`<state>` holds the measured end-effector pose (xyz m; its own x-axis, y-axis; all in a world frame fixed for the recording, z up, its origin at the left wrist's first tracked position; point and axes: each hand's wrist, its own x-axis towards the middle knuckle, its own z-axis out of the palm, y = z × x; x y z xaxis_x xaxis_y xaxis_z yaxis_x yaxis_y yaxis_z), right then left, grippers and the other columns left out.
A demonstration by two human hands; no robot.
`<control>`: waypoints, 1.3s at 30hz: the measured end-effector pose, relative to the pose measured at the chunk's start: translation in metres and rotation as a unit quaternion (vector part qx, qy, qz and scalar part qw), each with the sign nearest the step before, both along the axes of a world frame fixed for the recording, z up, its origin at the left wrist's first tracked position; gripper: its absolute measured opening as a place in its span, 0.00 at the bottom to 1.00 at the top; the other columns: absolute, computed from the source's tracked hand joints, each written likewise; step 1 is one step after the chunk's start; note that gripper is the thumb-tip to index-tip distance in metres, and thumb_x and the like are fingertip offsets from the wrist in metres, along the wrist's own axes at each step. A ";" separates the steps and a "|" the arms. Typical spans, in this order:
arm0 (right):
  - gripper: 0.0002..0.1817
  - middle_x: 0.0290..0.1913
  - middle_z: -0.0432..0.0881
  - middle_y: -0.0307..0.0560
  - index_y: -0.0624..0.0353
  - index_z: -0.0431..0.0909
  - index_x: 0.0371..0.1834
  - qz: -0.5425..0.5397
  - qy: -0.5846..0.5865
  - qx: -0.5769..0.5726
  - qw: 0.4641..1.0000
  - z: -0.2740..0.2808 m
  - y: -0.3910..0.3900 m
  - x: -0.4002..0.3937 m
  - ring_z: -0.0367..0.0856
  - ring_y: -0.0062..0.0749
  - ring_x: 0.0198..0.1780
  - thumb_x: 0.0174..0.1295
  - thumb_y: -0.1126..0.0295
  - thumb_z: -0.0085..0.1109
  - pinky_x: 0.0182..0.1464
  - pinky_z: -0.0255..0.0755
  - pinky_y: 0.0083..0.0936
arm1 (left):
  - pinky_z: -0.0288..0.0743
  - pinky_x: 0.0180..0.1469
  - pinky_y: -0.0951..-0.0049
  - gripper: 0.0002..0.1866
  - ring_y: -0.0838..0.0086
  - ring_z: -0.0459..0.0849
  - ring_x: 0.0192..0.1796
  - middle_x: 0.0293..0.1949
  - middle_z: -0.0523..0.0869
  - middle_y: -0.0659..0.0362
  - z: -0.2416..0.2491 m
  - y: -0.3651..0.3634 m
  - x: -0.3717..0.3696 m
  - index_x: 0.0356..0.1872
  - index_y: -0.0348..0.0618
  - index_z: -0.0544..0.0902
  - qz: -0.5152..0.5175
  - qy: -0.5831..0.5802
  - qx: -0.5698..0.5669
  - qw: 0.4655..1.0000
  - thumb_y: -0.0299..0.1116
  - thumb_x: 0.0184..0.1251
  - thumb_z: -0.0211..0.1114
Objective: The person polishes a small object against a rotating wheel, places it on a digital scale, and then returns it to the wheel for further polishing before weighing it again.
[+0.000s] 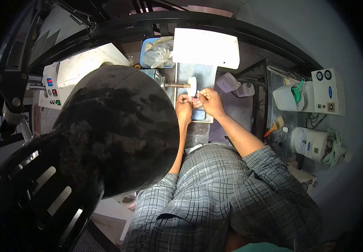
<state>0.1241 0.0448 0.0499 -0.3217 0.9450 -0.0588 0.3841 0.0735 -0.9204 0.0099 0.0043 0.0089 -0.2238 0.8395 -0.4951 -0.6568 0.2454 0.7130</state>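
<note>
A small pink piece [195, 100] is pinched between the fingertips of both hands, right below a white buffing wheel [193, 86]. My left hand [184, 110] closes on it from the left, with the thumb and fingers together. From the right, my right hand [212, 103] grips it with bent fingers, close to the lower rim of the wheel. The wheel sits on a metal spindle [176, 85] that comes out of a motor [156, 78] on the left. Fingers cover most of the piece, and I cannot tell its full shape.
A large black lamp shade [122, 130] blocks much of the left side. Behind the wheel stand a white panel [206, 47] and a blue bin [143, 54] with plastic bags. To the right are plastic jugs [228, 82], a brush [277, 124] and a green scoop [298, 89].
</note>
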 end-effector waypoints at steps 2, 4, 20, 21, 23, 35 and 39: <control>0.03 0.27 0.82 0.52 0.72 0.72 0.33 -0.026 0.104 -0.136 0.985 -0.009 0.010 -0.004 0.83 0.29 0.27 0.61 0.80 0.52 0.30 0.79 0.23 | 0.81 0.32 0.68 0.03 0.69 0.80 0.27 0.30 0.79 0.50 -0.022 0.006 -0.005 0.39 0.36 0.66 -0.007 0.023 -0.001 1.000 0.19 0.68 0.44; 0.03 0.28 0.82 0.53 0.72 0.72 0.33 -0.037 0.124 -0.168 0.977 -0.014 0.016 -0.008 0.83 0.30 0.27 0.62 0.81 0.51 0.29 0.80 0.23 | 0.80 0.31 0.69 0.03 0.70 0.80 0.26 0.29 0.79 0.50 -0.035 0.012 -0.009 0.39 0.35 0.66 -0.016 0.049 0.002 0.999 0.19 0.67 0.45; 0.04 0.27 0.81 0.55 0.73 0.71 0.32 -0.037 0.089 -0.137 0.986 -0.013 0.014 -0.008 0.83 0.34 0.27 0.61 0.80 0.53 0.28 0.81 0.27 | 0.80 0.32 0.66 0.06 0.66 0.81 0.29 0.30 0.79 0.49 -0.014 0.010 -0.011 0.40 0.36 0.67 -0.016 -0.049 -0.013 0.999 0.18 0.66 0.44; 0.05 0.27 0.81 0.56 0.74 0.71 0.32 -0.053 0.139 -0.202 0.968 -0.009 0.017 -0.011 0.84 0.35 0.27 0.61 0.80 0.53 0.28 0.81 0.28 | 0.80 0.32 0.66 0.06 0.66 0.81 0.29 0.30 0.79 0.49 -0.015 0.013 -0.015 0.40 0.36 0.67 -0.015 -0.048 -0.013 0.999 0.18 0.66 0.44; 0.05 0.27 0.80 0.58 0.74 0.71 0.32 -0.055 0.142 -0.197 0.969 -0.019 0.022 -0.014 0.84 0.38 0.27 0.62 0.79 0.52 0.28 0.81 0.28 | 0.80 0.31 0.67 0.07 0.68 0.81 0.28 0.31 0.79 0.49 -0.017 0.016 -0.021 0.40 0.36 0.67 -0.031 -0.026 -0.012 0.999 0.17 0.65 0.43; 0.04 0.26 0.81 0.51 0.71 0.71 0.31 -0.020 0.014 -0.041 0.999 -0.030 0.004 0.001 0.82 0.28 0.25 0.61 0.80 0.54 0.28 0.79 0.23 | 0.82 0.34 0.63 0.07 0.65 0.83 0.29 0.29 0.79 0.49 -0.015 0.002 -0.008 0.39 0.36 0.66 -0.026 -0.045 -0.016 0.999 0.16 0.63 0.43; 0.04 0.25 0.82 0.49 0.68 0.74 0.29 -0.042 0.033 -0.046 0.998 -0.028 0.006 0.002 0.81 0.24 0.25 0.58 0.77 0.57 0.28 0.76 0.22 | 0.82 0.36 0.62 0.07 0.64 0.83 0.31 0.29 0.79 0.49 -0.013 0.002 -0.004 0.39 0.36 0.66 -0.028 -0.047 0.007 0.998 0.16 0.64 0.42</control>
<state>0.1262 0.0512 0.0223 -0.2476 0.9605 -0.1271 0.3242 -0.0415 -0.9451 0.0057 0.0064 -0.0041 -0.1292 0.8564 -0.4998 -0.7059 0.2746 0.6530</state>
